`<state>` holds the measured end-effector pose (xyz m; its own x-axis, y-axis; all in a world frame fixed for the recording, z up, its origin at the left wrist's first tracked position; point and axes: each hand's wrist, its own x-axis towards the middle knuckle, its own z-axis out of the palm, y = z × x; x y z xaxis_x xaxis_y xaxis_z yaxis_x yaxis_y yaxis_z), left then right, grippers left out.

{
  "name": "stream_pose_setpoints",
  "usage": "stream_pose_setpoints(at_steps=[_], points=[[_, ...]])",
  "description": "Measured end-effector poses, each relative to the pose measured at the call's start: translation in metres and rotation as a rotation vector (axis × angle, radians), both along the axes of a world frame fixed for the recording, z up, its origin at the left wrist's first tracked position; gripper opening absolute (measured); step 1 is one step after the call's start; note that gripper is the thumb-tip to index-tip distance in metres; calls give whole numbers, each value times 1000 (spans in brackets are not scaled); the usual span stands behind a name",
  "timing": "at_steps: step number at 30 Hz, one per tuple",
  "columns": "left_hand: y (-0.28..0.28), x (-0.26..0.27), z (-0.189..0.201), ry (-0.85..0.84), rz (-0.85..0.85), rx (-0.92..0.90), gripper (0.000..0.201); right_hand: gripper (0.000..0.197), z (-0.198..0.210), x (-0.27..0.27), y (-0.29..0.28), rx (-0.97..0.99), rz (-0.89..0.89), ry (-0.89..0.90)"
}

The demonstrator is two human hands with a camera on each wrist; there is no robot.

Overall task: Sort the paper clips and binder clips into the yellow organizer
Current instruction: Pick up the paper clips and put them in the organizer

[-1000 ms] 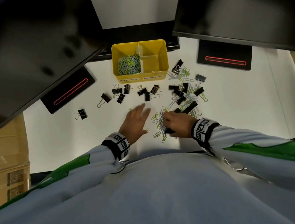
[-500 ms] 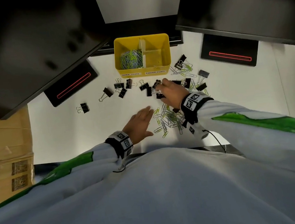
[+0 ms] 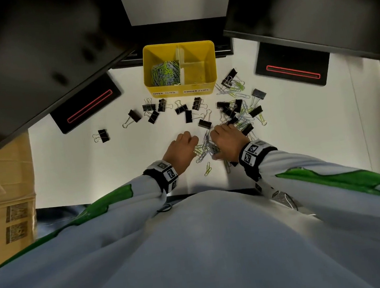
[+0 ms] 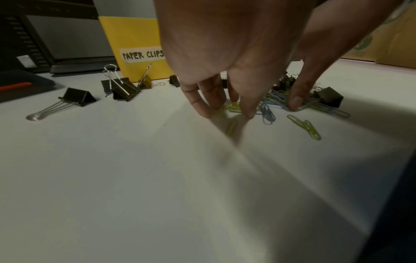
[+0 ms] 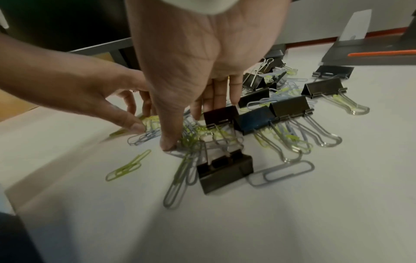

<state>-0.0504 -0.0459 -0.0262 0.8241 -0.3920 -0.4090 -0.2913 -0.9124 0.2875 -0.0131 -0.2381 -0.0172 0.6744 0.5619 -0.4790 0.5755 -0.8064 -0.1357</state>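
Both hands were raking loose paper clips [image 3: 205,150] together: the left hand [image 3: 181,151] and right hand [image 3: 226,143] pressed down with spread fingers, gripping nothing. Next, I judged, they needed pinching up and dropping into the organizer [image 3: 182,88]'s left bin, leaving the binder clips [image 3: 181,112].

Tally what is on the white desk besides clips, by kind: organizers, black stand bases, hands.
Yellow plastic two-compartment organizer: 1
Black flat stand bases with a red stripe: 2
Hands, left hand and right hand: 2
Total: 5
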Motion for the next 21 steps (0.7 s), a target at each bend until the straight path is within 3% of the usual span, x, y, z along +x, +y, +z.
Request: stream_pose_setpoints(at_steps=[5,13,17,21], points=[[2,1,-3,24,24,-18,21,26,2,7,0,42,-66,89],[9,4,-6,84,70,-47,12,3,19,21,-5,252,-313,305],[26,4,6,113,230,-221,10,4,44,39,6,426,-384,325],[52,9,38,32,419,-465,8,2,71,73,37,612,-452,312]])
